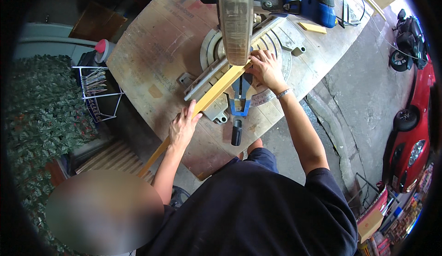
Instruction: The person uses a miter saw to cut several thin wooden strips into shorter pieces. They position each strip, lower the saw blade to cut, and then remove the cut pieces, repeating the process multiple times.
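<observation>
A long yellow wooden strip lies diagonally across the base of a blue miter saw, against its metal fence. My left hand grips the strip near the bench's front-left edge, fingers curled over it. At the strip's upper end my right hand holds it, fingers bent, just right of the saw's translucent upper housing, which hides the blade. A black handle sticks out from the saw base below the strip, between my arms.
The saw stands on a worn wooden bench with a short offcut at back right. Foliage and a white rack are left, a scooter and red car right. Stacked goods sit lower right.
</observation>
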The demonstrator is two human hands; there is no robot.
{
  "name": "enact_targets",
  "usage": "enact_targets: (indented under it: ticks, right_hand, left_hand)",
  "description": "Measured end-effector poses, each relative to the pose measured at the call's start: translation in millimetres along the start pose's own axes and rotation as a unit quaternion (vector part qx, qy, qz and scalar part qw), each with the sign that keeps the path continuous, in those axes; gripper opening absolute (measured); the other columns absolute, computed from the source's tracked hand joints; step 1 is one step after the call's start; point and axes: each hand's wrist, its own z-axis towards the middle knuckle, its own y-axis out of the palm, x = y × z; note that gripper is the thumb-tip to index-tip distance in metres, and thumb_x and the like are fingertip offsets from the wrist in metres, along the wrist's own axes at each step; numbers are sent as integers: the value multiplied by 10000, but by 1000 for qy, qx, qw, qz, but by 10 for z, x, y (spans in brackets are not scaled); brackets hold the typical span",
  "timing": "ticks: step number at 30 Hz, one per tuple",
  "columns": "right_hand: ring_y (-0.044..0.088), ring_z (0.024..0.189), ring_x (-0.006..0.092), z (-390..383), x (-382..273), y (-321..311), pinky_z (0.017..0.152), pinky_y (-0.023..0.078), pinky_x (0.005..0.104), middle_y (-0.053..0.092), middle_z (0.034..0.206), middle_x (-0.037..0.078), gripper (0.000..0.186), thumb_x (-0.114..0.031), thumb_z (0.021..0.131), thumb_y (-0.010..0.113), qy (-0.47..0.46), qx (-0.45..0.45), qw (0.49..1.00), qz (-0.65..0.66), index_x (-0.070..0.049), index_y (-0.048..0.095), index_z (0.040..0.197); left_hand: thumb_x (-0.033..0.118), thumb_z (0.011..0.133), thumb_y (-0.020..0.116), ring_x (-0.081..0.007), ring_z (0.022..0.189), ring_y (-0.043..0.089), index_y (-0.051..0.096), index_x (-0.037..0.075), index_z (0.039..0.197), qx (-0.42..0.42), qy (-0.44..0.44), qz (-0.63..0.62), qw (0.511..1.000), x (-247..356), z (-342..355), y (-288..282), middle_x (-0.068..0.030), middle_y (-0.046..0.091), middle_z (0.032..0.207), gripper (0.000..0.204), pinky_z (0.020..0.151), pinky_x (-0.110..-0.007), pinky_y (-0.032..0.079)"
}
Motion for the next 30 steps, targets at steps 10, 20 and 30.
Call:
enact_targets:
  ticks: [10, 20, 30]
  right_hand:
    - [567, 1125, 265, 87, 164, 30, 989, 443, 381, 625, 1188, 38, 524, -302, 793, 783, 5, 33, 999, 22, -171, 642, 1280]
    - [572, 1133, 255, 56, -29, -2, 977, 446, 383, 624, 1197, 36, 574, -279, 744, 825, -9, 64, 996, 61, -163, 631, 1272]
    - [608, 1057, 234, 95, 13, 34, 916, 461, 367, 645, 1110, 29, 496, -294, 757, 799, -12, 57, 998, 33, -141, 648, 1203]
  left_hand:
    - [395, 969, 613, -318, 649, 674, 343, 377, 1561, 4, -30, 66, 997, 79, 185, 198, -115, 594, 902, 651, 549, -420, 583]
    - [356, 962, 639, -265, 599, 688, 281, 372, 1585, -35, -2, 94, 995, 90, 291, 83, -113, 617, 777, 719, 519, -396, 585]
    - [454, 872, 714, -354, 1315, 486, 362, 310, 1567, -74, 2, 67, 995, 631, 786, -310, -167, 479, 1444, 792, 1091, -521, 404]
